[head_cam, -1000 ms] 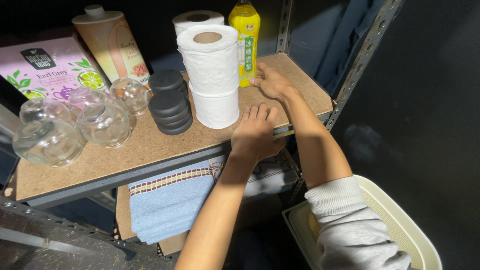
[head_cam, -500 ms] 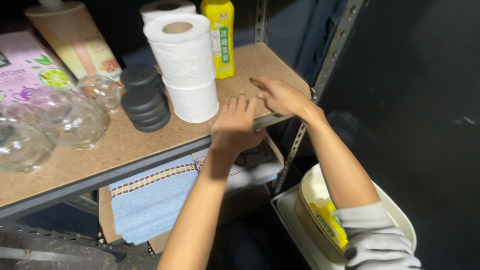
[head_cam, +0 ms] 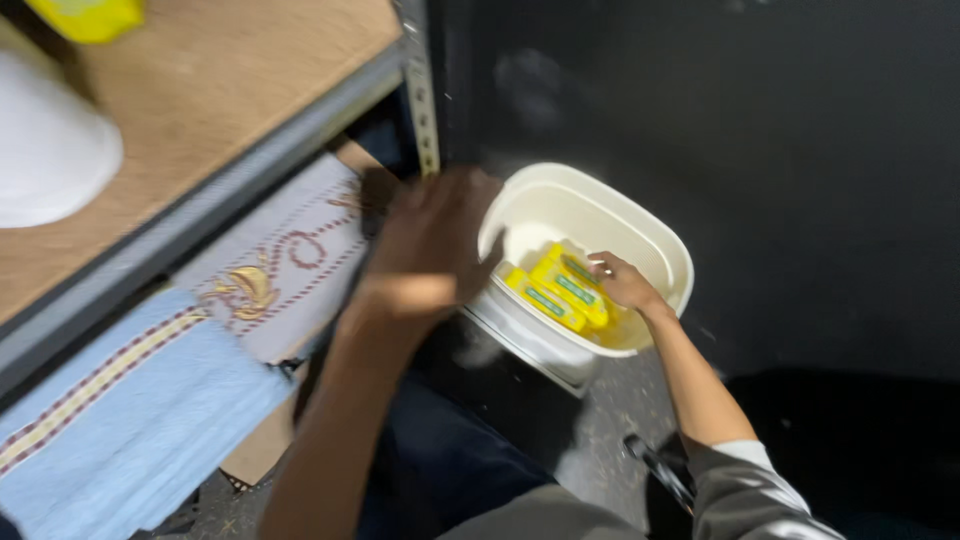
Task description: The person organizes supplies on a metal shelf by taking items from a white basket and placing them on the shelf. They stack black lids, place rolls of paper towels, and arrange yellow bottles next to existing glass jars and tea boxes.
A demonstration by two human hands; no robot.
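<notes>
Two hands are in view: the left hand (head_cam: 430, 245), blurred, above the rim of the tub, and the right hand (head_cam: 622, 283) inside it. There is one cream plastic tub (head_cam: 655, 240) on the floor. In it lie two yellow bottles (head_cam: 560, 290) with green labels, side by side. One wooden shelf (head_cam: 230, 90) carries one white roll (head_cam: 50, 150) and one yellow item (head_cam: 90, 15), cut off at the top edge. Under the shelf are two folded cloths: one light blue towel (head_cam: 130, 430) and one white embroidered cloth (head_cam: 290, 270).

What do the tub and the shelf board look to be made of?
Tub: likely plastic, cream, smooth with a slight sheen and a rounded moulded rim. Shelf board: seemingly pressed wood, matt tan, finely speckled, set in a grey metal-looking frame.
</notes>
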